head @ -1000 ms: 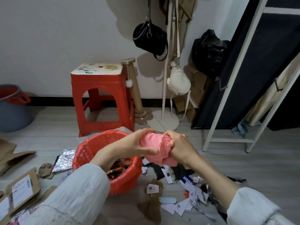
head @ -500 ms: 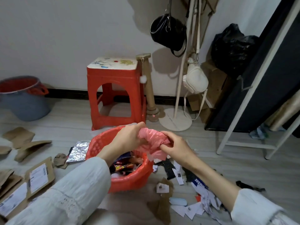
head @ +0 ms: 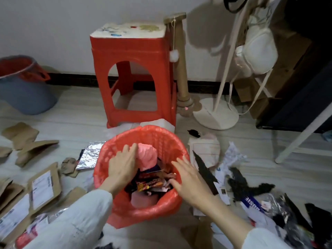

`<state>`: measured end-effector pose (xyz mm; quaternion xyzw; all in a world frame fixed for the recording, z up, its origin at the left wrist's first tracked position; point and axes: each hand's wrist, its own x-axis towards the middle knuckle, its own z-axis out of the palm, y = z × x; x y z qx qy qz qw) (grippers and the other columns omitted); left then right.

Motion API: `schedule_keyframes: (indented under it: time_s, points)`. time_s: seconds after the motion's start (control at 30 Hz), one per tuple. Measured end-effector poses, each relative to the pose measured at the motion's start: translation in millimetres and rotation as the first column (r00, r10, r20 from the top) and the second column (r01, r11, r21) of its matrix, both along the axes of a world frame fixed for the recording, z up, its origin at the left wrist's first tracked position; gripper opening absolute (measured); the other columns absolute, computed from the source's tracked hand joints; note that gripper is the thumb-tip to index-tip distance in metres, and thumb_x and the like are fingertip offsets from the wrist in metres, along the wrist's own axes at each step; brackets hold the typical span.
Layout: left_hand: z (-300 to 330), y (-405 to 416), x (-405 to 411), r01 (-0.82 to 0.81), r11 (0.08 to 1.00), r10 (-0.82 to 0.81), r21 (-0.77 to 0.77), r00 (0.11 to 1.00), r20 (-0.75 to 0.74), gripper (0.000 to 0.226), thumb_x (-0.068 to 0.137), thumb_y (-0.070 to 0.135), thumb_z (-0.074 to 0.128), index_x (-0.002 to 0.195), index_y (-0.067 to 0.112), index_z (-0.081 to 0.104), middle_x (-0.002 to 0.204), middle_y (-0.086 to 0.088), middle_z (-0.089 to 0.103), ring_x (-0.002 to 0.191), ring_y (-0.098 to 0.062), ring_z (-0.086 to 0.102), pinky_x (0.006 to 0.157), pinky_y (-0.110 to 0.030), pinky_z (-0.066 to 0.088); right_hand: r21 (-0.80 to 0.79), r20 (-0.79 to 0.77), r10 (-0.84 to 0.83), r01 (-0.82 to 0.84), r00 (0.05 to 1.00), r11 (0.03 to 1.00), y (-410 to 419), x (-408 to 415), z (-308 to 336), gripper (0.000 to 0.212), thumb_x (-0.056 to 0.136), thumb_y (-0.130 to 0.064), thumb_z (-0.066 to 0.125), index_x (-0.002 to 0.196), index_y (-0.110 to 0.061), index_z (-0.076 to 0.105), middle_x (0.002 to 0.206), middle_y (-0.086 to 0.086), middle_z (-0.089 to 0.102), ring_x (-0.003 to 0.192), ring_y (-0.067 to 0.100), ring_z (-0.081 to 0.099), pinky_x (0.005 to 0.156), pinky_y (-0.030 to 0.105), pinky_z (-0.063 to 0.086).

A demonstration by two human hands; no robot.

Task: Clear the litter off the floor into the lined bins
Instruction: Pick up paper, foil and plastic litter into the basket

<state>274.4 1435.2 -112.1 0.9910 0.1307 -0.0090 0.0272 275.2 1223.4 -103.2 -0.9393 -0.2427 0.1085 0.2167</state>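
- Nearest, two pale sleeves reach forward over the red lined bin (head: 143,209).
- The left hand (head: 122,168) lies inside the bin's mouth, fingers straight and close together, their tips resting against the pink crumpled bag (head: 146,156); it presses rather than grips.
- The right hand (head: 188,182) hovers over the bin's right rim, fingers spread apart and holding nothing.
- The pink crumpled bag sits inside the bin on top of colourful snack wrappers (head: 150,185); their print is too blurred to read.
- To the right of the bin the floor carries torn paper and black scraps (head: 246,186); one blue strip (head: 252,203) bears white capitals ending in "USIE".
- To the left lie cardboard mailers (head: 45,187) with white shipping labels, the text illegible, and a crumpled foil sheet (head: 89,155) just beside the bin.
- Behind the bin stands a red plastic stool (head: 133,69) with a painted white top.
- Far left, a grey bucket (head: 25,94) with a red liner stands near the wall.
- Far right, a white bag (head: 256,51) hangs on a coat stand.
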Motion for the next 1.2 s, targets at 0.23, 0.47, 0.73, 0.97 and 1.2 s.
schedule_keyframes:
  time_s: [0.23,0.47,0.73,0.97,1.2]
  points:
    - [-83,-9,40,0.209,0.978,-0.196,0.024,0.945,-0.262,0.042,0.095,0.020,0.042,0.135,0.021,0.030,0.135,-0.004,0.036,0.120,-0.031,0.044,0.077,-0.043,0.049,0.069,0.257,0.004,-0.023,0.966,0.997,5,1,-40,0.048,0.085,-0.030,0.053,0.130,-0.012,0.054,0.147,0.008,0.038,0.139,0.020,0.013,0.109,0.042,0.004]
    - [-115,17,13,0.090,0.950,-0.242,-0.299,0.817,-0.523,0.063,0.098,0.024,0.039,0.149,0.010,0.005,0.158,-0.008,-0.001,0.145,-0.027,0.004,0.118,-0.042,0.008,0.074,0.260,0.020,-0.040,0.965,0.996,5,1,-52,0.049,0.091,-0.025,0.034,0.135,-0.007,0.047,0.151,0.013,0.031,0.143,0.021,0.013,0.117,0.037,0.004]
    - [-92,16,29,0.311,0.951,-0.228,-0.002,0.692,-0.685,0.065,0.097,0.026,0.035,0.149,0.013,-0.002,0.158,-0.001,0.000,0.133,-0.032,0.038,0.103,-0.046,0.038,0.006,0.222,0.032,-0.035,0.974,0.999,6,0,-45,0.049,0.091,-0.024,0.029,0.134,-0.012,0.049,0.150,0.009,0.034,0.143,0.017,0.013,0.118,0.041,0.010]
    - [-36,11,20,0.229,0.969,-0.242,-0.092,0.805,-0.542,0.078,0.091,0.026,0.051,0.149,0.016,-0.001,0.156,-0.005,0.016,0.141,-0.028,0.023,0.111,-0.043,0.030,-0.207,0.178,0.056,-0.018,0.983,0.978,3,-9,-14,0.056,0.084,-0.031,0.027,0.128,-0.013,0.056,0.139,0.011,0.050,0.134,0.023,0.041,0.111,0.046,0.014]
    - [56,-44,-16,0.426,0.900,-0.431,-0.091,0.901,-0.051,0.046,0.090,0.016,0.044,0.136,0.015,0.040,0.130,-0.007,0.051,0.119,-0.029,0.048,0.091,-0.042,0.045,-0.176,0.057,-0.007,0.017,0.998,0.984,-48,-31,64,0.051,0.098,-0.023,0.035,0.147,-0.022,0.021,0.154,-0.001,0.023,0.142,0.017,0.020,0.119,0.035,0.007]
